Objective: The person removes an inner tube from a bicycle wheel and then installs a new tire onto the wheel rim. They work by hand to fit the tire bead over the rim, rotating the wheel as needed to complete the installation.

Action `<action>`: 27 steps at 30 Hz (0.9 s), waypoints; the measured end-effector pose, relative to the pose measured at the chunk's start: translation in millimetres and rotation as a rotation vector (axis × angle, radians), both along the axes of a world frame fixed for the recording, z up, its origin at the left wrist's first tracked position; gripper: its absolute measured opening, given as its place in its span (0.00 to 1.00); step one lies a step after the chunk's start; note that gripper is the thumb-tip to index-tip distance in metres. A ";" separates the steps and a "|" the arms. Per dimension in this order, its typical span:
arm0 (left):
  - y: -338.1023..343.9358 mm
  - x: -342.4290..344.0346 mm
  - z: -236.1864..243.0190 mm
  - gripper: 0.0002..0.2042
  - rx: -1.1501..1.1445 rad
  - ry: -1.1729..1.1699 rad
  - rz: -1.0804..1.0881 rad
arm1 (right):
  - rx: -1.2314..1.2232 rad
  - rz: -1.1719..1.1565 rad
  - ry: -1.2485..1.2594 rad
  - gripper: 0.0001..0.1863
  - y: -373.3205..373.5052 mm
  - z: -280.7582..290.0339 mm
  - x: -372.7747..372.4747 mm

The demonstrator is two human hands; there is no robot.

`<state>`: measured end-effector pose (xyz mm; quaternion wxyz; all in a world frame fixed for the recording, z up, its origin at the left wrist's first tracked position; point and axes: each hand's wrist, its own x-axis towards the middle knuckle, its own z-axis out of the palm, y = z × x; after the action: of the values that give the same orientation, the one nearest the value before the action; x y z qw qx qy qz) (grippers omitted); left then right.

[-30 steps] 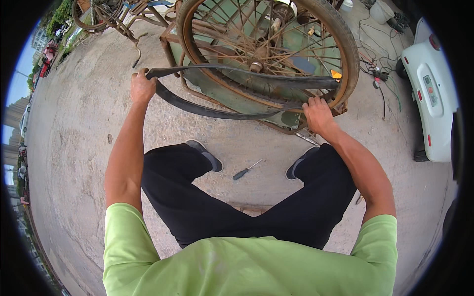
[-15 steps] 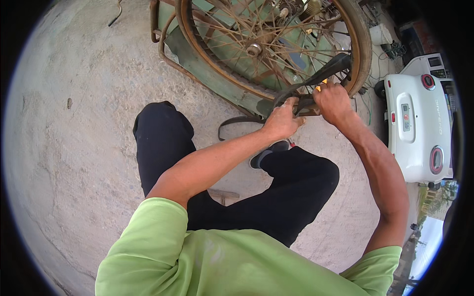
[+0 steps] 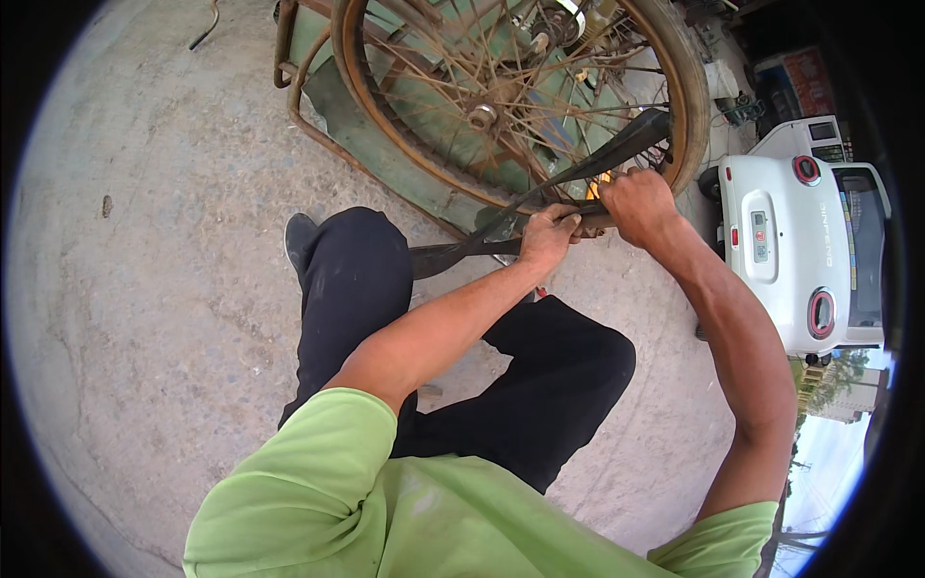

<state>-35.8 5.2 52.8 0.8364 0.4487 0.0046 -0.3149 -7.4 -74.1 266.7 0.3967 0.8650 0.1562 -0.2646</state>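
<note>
My left hand [image 3: 549,236] is closed on a black rubber inner tube [image 3: 461,249] at the lower edge of a rusty spoked bicycle wheel [image 3: 688,135]. My right hand [image 3: 638,204], to its right and slightly higher, also grips the tube by the rim, its fingertips partly hidden. A slack loop of the tube hangs below the wheel toward my left knee, and another stretch runs up inside the rim to the right. The wheel lies over a worn green metal panel [image 3: 328,106] with a bent tube frame [image 3: 303,130].
My legs [image 3: 356,270] are bent below the wheel on rough concrete [image 3: 173,270]. A white vehicle [image 3: 780,250] stands at the right. A white bucket [image 3: 720,82], cables and dark clutter are behind the wheel. A bent metal piece [image 3: 200,35] is at upper left.
My left hand came from the far left to beside my right hand, folding the stretched tube loop. The view has swung rightward. Since the middle frame, both hands shifted only slightly.
</note>
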 end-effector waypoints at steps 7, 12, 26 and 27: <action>14.0 15.3 5.0 0.15 0.335 -0.587 0.065 | 0.020 0.034 -0.055 0.06 -2.9 5.0 -1.4; 7.6 18.3 8.0 0.16 0.395 -0.715 0.003 | -0.027 0.031 0.015 0.07 10.8 22.1 6.2; 1.3 51.1 30.7 0.19 0.354 -0.717 -0.463 | -0.119 0.015 0.076 0.07 16.6 28.4 4.7; -2.4 53.1 30.2 0.19 0.383 -0.744 -0.470 | -0.157 -0.009 0.099 0.08 17.2 27.2 5.3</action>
<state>17.2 2.9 83.0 0.5894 0.6659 -0.3389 -0.3071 -2.1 -56.9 293.9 0.4536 0.8179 0.1505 -0.3204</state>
